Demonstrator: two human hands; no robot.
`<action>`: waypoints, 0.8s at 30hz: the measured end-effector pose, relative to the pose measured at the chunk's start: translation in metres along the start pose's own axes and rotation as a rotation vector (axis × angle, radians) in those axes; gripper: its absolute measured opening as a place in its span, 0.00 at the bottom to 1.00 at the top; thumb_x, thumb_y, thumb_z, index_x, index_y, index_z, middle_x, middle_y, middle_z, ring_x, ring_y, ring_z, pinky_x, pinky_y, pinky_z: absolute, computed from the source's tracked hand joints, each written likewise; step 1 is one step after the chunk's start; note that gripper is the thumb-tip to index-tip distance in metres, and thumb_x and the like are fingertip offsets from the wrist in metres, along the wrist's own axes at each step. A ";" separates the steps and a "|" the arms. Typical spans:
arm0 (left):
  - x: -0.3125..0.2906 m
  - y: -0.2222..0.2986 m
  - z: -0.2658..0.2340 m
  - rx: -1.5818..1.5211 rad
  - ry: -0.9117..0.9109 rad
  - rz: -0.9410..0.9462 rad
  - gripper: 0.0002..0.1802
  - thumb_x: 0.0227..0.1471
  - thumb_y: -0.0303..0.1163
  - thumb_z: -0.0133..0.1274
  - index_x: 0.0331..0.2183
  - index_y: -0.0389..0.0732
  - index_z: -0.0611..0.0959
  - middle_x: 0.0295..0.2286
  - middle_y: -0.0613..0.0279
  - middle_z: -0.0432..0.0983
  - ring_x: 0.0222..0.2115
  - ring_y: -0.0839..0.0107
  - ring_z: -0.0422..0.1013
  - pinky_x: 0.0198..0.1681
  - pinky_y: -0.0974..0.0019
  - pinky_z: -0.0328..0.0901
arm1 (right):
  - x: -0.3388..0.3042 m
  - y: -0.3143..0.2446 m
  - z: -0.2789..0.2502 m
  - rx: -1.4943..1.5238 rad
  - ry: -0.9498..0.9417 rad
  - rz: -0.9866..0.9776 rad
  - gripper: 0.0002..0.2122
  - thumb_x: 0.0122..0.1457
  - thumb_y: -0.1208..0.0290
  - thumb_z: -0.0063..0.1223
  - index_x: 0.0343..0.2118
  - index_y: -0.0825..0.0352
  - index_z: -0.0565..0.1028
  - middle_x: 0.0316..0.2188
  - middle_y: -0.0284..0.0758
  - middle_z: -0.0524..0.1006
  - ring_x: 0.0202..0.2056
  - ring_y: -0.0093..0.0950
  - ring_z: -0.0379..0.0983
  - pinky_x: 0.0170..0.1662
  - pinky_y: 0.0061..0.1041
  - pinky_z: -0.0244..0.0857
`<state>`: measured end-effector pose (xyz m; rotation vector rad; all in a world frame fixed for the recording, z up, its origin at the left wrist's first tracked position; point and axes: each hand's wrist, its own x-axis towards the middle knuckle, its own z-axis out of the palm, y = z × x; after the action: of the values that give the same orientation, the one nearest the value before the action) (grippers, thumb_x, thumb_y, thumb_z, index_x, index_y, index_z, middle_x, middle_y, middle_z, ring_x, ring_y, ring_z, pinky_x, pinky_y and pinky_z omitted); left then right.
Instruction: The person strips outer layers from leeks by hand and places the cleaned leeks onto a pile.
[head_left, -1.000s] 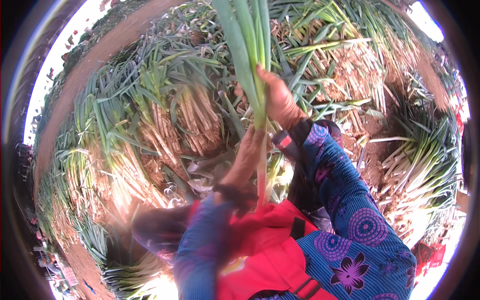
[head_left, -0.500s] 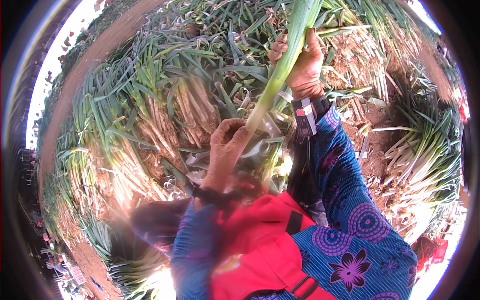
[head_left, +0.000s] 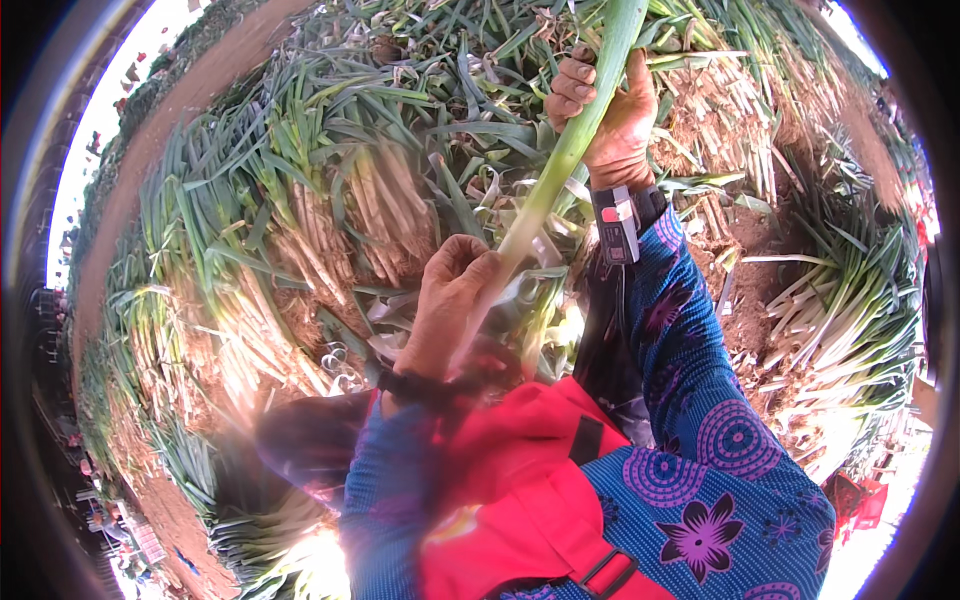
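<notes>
A long green onion (head_left: 562,170) slants across the middle, its green top running out past the upper edge and its pale shaft pointing down toward me. Around the green part, my right hand (head_left: 610,112) is closed, palm turned up, with the fingers curled at one side and the thumb at the other. My left hand (head_left: 447,300) pinches the white lower shaft between thumb and fingers. The root end lies behind or beside the left hand and is blurred. Loose pale skins and leaves (head_left: 520,285) lie below the stalk.
Bundles of green onions (head_left: 235,300) lie in rows on the left, with another heap (head_left: 850,310) on the right and more bundles (head_left: 715,115) at the back right. Brown soil (head_left: 745,250) shows between them. A red apron (head_left: 520,470) covers my lap.
My right hand has shifted slightly right, and the upper stalk has moved with it. My left hand stays on the shaft in nearly the same spot.
</notes>
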<state>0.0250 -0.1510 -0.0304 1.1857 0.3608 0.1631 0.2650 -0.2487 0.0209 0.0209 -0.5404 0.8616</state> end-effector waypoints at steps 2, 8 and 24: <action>-0.002 -0.005 0.005 -0.072 0.073 0.060 0.05 0.53 0.27 0.55 0.34 0.39 0.77 0.29 0.70 0.73 0.30 0.82 0.67 0.35 0.78 0.63 | 0.001 0.002 0.000 -0.003 -0.016 0.004 0.24 0.54 0.49 0.52 0.36 0.71 0.71 0.24 0.30 0.65 0.23 0.21 0.61 0.28 0.20 0.57; 0.004 0.008 0.012 0.550 0.089 0.184 0.10 0.52 0.27 0.53 0.37 0.33 0.80 0.27 0.66 0.76 0.28 0.78 0.71 0.33 0.73 0.66 | 0.000 0.003 -0.002 -0.046 0.008 -0.011 0.24 0.55 0.49 0.51 0.36 0.71 0.70 0.23 0.31 0.65 0.23 0.22 0.61 0.28 0.21 0.56; 0.014 -0.008 0.002 0.993 0.191 0.619 0.06 0.48 0.25 0.48 0.28 0.36 0.79 0.22 0.57 0.74 0.21 0.63 0.72 0.27 0.66 0.65 | 0.000 0.010 -0.008 -0.090 0.135 0.057 0.24 0.52 0.46 0.51 0.32 0.68 0.72 0.23 0.37 0.70 0.23 0.29 0.65 0.28 0.28 0.59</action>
<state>0.0384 -0.1516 -0.0394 2.2570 0.2222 0.6925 0.2612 -0.2400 0.0119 -0.1343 -0.4546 0.8866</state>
